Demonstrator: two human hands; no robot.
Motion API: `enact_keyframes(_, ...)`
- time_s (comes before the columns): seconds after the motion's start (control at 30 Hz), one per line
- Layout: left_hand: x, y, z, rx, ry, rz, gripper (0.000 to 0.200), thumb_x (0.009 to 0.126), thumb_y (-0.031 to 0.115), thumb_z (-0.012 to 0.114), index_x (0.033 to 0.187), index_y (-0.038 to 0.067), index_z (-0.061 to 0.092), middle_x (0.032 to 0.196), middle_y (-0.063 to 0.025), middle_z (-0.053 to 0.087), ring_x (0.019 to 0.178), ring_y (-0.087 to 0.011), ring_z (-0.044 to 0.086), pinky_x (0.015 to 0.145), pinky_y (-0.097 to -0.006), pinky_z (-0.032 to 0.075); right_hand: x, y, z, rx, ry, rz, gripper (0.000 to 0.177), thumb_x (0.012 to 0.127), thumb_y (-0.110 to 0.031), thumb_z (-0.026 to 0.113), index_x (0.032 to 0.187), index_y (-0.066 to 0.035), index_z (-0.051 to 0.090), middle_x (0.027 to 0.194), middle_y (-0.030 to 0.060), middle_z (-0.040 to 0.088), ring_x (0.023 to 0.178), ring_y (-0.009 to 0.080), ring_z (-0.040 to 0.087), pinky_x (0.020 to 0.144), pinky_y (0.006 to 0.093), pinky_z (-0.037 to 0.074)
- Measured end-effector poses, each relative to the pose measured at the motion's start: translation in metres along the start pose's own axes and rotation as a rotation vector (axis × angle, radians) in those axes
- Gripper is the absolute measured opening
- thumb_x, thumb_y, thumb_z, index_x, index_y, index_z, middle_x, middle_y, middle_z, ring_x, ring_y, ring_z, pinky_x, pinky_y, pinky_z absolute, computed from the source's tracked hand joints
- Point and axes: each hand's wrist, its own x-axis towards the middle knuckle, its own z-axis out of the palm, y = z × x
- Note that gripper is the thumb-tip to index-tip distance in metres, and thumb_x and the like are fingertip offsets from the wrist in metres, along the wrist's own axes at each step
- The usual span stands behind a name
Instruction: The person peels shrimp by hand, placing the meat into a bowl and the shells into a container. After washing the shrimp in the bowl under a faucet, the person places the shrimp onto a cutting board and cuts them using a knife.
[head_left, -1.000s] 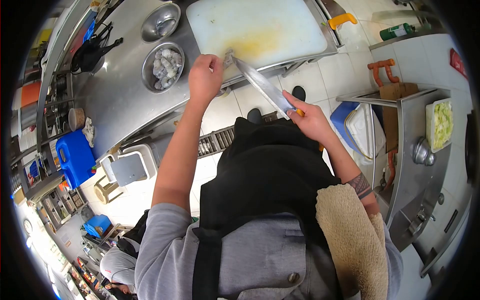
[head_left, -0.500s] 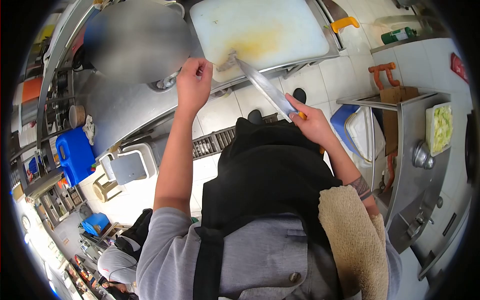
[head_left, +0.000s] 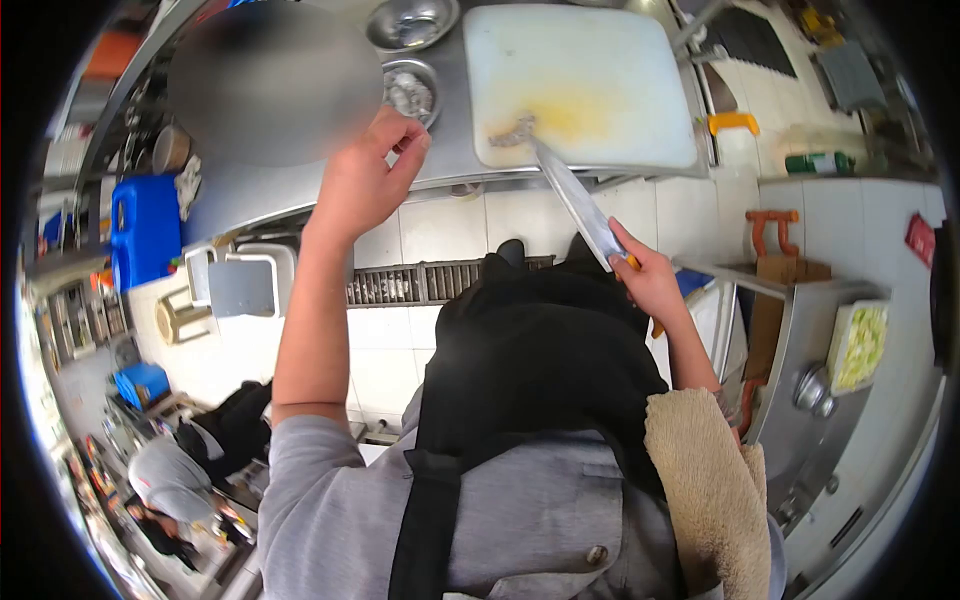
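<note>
A knife (head_left: 577, 197) with a yellow-orange handle is in my right hand (head_left: 652, 283), fingers wrapped round it. Its tip rests near small greyish scraps (head_left: 514, 132) on a yellow-stained white cutting board (head_left: 630, 70). My left hand (head_left: 372, 172) is raised left of the board, just below a metal bowl (head_left: 410, 92) with greyish-white pieces in it. The left fingers are curled and pinched together; whether they hold anything small cannot be made out.
Another metal bowl (head_left: 412, 24) stands behind the first. A blurred round area covers the upper left. A blue jug (head_left: 146, 230) sits left. Right, a tray of chopped greens (head_left: 860, 347) lies on a metal counter. A person (head_left: 175, 478) is at lower left.
My left hand has moved left and away from the board. The view has shifted, showing the bowls more fully. The knife stays in my right hand with its tip by the scraps.
</note>
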Motion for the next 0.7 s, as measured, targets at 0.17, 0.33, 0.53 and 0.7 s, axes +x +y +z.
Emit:
enact_keyframes(0.17,-0.026,0.041,-0.090,0.079,0.071,-0.158,0.006,0.092,0.005,0.071,0.094,0.000,0.070,0.086,-0.0098,0.065,0.074,-0.0243,0.063,0.068,-0.0344,0.051,0.021,0.007,-0.028,-0.011,-0.082,-0.068,0.061,0.098,-0.015,0.067,0.155,-0.033,0.052,0.071,-0.0003,0.057,0.052,0.0073,0.046,0.051,0.0278,0.045)
enact_keyframes(0.33,-0.079,0.081,-0.210,0.008,0.148,-0.137,0.005,0.090,0.001,0.071,0.095,-0.001,0.070,0.087,-0.0067,0.064,0.078,-0.0172,0.061,0.072,-0.0312,0.048,0.038,-0.002,-0.059,0.007,-0.224,-0.003,0.064,0.098,-0.008,0.065,0.156,-0.031,0.050,0.071,0.0004,0.058,0.049,0.0069,0.047,0.044,0.0264,0.043)
enact_keyframes(0.53,-0.211,0.008,-0.332,-0.469,0.411,0.081,0.014,0.097,0.012,0.063,0.103,-0.001,0.064,0.092,-0.0077,0.057,0.080,-0.0188,0.051,0.077,-0.0352,0.041,0.049,-0.021,-0.040,-0.042,-0.192,-0.086,0.066,0.099,-0.004,0.059,0.160,-0.023,0.044,0.082,0.0033,0.061,0.057,0.0091,0.053,0.044,0.0257,0.046)
enact_keyframes(0.7,-0.410,-0.268,-0.279,-1.328,0.998,0.134,0.018,0.107,0.022,0.054,0.103,0.005,0.060,0.088,-0.0030,0.051,0.086,-0.0175,0.054,0.085,-0.0375,0.045,0.039,-0.071,0.008,-0.122,-0.118,-0.010,0.065,0.099,-0.007,0.059,0.161,-0.020,0.044,0.080,0.0028,0.059,0.057,0.0083,0.052,0.042,0.0256,0.044)
